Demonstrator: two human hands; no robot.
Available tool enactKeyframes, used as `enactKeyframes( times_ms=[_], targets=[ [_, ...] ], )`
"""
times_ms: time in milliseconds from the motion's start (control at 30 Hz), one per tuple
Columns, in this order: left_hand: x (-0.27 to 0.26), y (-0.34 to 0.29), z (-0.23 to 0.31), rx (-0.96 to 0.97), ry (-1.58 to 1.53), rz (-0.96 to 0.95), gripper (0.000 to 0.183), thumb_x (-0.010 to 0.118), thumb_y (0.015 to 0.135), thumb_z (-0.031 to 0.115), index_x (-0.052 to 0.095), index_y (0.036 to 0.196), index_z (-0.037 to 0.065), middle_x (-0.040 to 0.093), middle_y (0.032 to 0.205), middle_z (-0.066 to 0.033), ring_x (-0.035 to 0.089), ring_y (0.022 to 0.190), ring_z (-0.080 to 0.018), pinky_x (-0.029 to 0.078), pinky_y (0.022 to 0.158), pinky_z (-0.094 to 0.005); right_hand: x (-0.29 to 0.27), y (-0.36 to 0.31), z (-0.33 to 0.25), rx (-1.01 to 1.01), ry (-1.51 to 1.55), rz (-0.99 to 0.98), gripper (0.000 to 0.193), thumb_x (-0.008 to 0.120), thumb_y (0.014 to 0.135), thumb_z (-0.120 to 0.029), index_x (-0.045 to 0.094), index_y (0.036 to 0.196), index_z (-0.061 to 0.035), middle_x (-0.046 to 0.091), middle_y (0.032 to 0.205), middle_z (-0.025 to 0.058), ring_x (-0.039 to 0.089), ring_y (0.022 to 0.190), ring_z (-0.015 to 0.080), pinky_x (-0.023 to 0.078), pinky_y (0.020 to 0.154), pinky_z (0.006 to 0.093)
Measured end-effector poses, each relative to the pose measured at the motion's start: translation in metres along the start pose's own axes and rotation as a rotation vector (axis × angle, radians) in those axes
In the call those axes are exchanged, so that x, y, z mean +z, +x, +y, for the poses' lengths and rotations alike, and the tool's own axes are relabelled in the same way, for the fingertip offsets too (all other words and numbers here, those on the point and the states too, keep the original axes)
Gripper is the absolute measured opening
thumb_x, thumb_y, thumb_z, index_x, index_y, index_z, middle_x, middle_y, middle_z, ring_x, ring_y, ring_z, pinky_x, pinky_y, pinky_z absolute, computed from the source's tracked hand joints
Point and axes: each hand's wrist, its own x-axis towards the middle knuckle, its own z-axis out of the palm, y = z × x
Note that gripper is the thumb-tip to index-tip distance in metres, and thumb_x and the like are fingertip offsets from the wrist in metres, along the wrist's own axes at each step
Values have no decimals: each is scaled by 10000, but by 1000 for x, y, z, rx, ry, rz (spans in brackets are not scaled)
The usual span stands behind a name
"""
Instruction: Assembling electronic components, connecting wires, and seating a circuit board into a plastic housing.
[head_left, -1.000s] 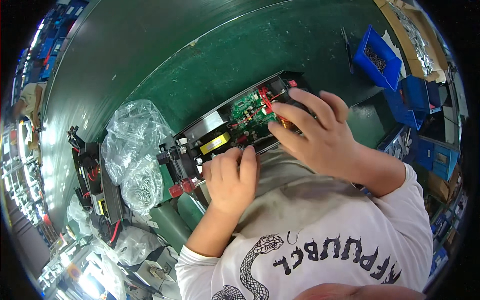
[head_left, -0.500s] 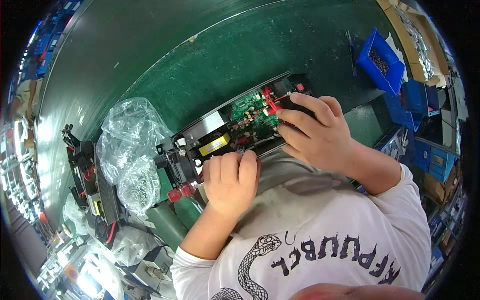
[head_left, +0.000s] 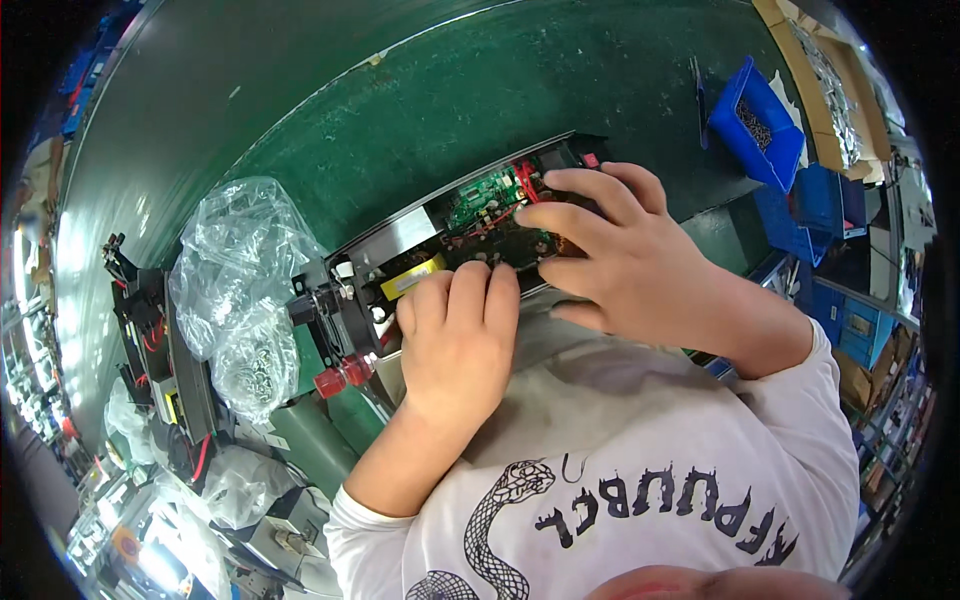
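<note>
An open, long black electronics housing (head_left: 400, 232) lies slantwise on the bench in front of me. Inside it are a green circuit board (head_left: 485, 200), a yellow-wrapped component (head_left: 413, 277) and red wires (head_left: 527, 182). Red terminal knobs (head_left: 343, 377) stick out of its left end. My left hand (head_left: 455, 335) is closed over the near wall, fingers together and tips dipping inside, partly hidden. Over the right half of the board, my right hand (head_left: 630, 245) has its fingers spread and bent, the upper ones close to the red wires. Whether they touch the wires I cannot tell.
Crumpled clear plastic bags (head_left: 245, 285) lie left of the housing. Beyond them stands another open black unit (head_left: 165, 355) with red wires. At the far right are a blue bin (head_left: 760, 125) of small dark parts, a thin dark tool (head_left: 698, 100) and a cardboard box (head_left: 825, 85).
Both hands remain at the housing. My left fingers have straightened a little and reach further over the wall. The right fingers have spread and shifted slightly left, away from the housing's right end.
</note>
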Motion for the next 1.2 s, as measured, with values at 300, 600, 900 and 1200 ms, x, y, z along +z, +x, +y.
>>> enactKeyframes(
  times_ms=[300, 600, 900, 1200],
  targets=[
    [3, -2, -3, -2, -45, 41, 158, 623, 726, 150, 621, 878, 105, 527, 901, -42, 551, 916, -255, 446, 785, -403, -21, 32, 8, -186, -122, -279, 277, 869, 642, -360, 735, 757, -146, 565, 1366, 27, 414, 1382, 284, 297, 1083, 541],
    [8, -1, -4, 20, -66, 85, 153, 628, 711, 164, 616, 855, 111, 529, 899, -42, 555, 915, -248, 452, 788, -397, -38, 27, 19, -145, -4, -322, 351, 883, 591, -334, 727, 837, -138, 567, 1404, 33, 450, 1370, 288, 318, 1075, 500],
    [-3, 17, 10, -29, -169, 10, 266, 648, 788, 162, 691, 1044, 105, 599, 1071, -36, 558, 1008, -253, 417, 852, -419, -41, -1, 11, 8, 71, -139, 372, 883, 577, -304, 729, 870, -134, 558, 1442, 51, 424, 1400, 348, 346, 1050, 510],
    [-10, 41, 15, -121, -271, -207, 261, 725, 765, 140, 664, 1007, 63, 592, 1146, -84, 528, 1097, -307, 402, 892, -451, -25, 5, 18, 5, 135, -165, 318, 874, 639, -280, 740, 876, -114, 489, 1513, 67, 349, 1461, 342, 312, 1092, 546]
  ],
)
